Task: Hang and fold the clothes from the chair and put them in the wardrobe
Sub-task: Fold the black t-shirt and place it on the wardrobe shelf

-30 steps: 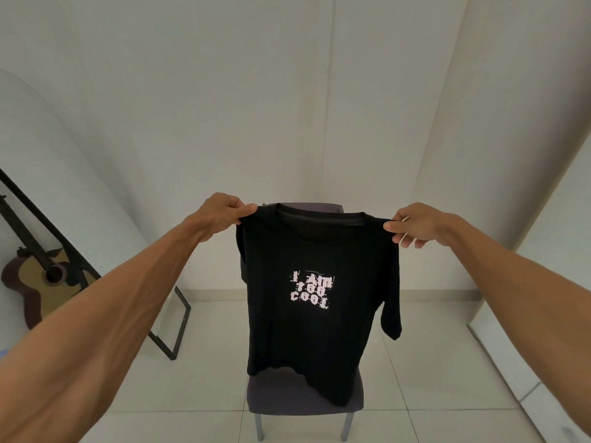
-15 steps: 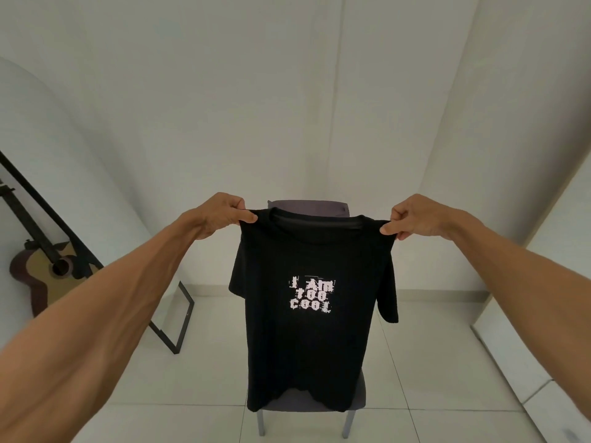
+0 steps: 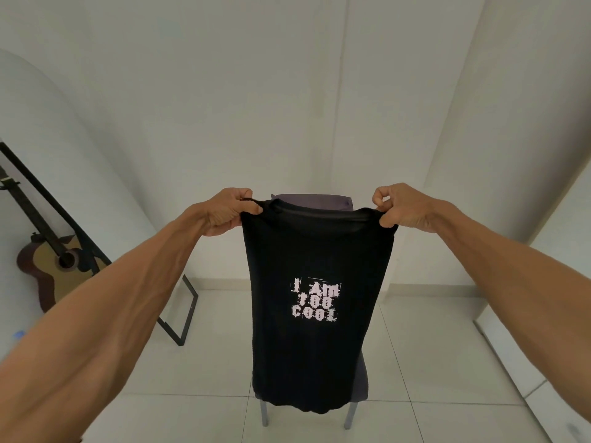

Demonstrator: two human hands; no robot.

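One T-shirt (image 3: 315, 251), two hands (image 3: 224, 211) (image 3: 407, 207) gripping — one chair (image 3: 315, 201)

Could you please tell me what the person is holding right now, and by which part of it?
The black T-shirt is held up by its shoulders. The left hand grips one shoulder and the right hand the other, either side of the collar.

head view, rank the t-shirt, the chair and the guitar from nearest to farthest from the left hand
1. black t-shirt: pinched at its shoulder by the left hand.
2. chair: just behind the shirt, right of the hand.
3. guitar: far left, leaning against the wall.
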